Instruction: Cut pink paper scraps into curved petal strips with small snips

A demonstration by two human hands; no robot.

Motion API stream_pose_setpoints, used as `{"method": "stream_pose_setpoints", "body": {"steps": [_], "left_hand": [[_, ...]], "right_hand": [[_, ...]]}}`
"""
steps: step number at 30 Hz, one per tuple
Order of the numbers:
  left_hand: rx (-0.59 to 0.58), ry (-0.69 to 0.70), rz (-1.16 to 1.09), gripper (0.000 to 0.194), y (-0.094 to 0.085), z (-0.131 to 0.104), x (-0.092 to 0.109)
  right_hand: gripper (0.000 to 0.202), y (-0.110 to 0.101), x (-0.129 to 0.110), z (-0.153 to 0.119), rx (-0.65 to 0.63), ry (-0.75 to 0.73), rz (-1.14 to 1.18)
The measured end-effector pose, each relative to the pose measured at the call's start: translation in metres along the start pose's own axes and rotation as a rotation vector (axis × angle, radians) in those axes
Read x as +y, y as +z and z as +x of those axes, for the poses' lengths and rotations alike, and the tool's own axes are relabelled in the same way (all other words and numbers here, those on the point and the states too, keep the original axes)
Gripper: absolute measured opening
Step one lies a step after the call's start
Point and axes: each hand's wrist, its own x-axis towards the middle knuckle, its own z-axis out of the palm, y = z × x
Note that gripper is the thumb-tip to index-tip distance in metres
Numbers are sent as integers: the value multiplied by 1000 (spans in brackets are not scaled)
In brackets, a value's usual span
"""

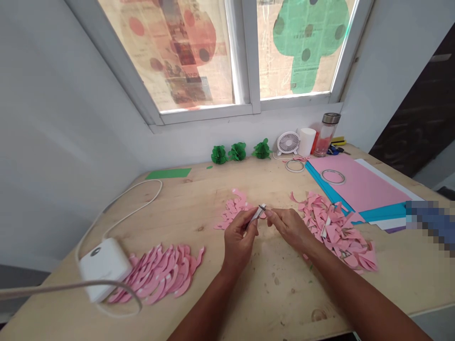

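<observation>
White rounded-corner box (pixel 104 265): I see it at the near left of the pale wooden counter (pixel 284 289), a pale cable (pixel 53 286) crossing it.
Pile of curved pink paper-like pieces (pixel 163 274): it spreads against the box's right side, the pieces overlapping.
Flat green paper-like strip (pixel 168 174): it lies farther back, near the wall.
Three green pleated ornaments (pixel 237 151): they stand in a row below the window.
Small cluster of pink cut pieces (pixel 232 210): it lies just beyond my left hand.
Left grip (pixel 237 244): thumb and fingers pinch a small flat white strip (pixel 256 214).
White strip's place: between my two hands, above the middle of the counter; a slim dark item (pixel 262 207) crosses its far end, too small for me to name.
Right grip (pixel 289 225): the fingertips gather beside that end; I cannot tell whether they pinch the dark item.
White round fan (pixel 288 142): it stands at the back, beside a white cylinder (pixel 307 141) and a clear bottle (pixel 324 137) with a metallic lid.
Loose heap of pink scraps (pixel 336 232): it lies just beyond my right forearm.
Flat pink sheet (pixel 366 182): it rests over blue and white ones, a pale ring (pixel 333 177) on top.
</observation>
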Motion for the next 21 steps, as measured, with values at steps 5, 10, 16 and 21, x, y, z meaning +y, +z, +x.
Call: {"method": "stream_pose_setpoints", "body": {"steps": [5,10,16,21], "left_hand": [[3,-14,2,28,0,0,0],[42,-3,19,28,-1,1,-1],[23,10,7,28,0,1,-2],[6,9,-3,28,1,0,-3]], "right_hand": [[52,1,1,0,-5,14,-11],[49,2,1,0,-13,32,10],[48,2,2,0,-27,19,25],[45,2,1,0,-36,-8,37]]}}
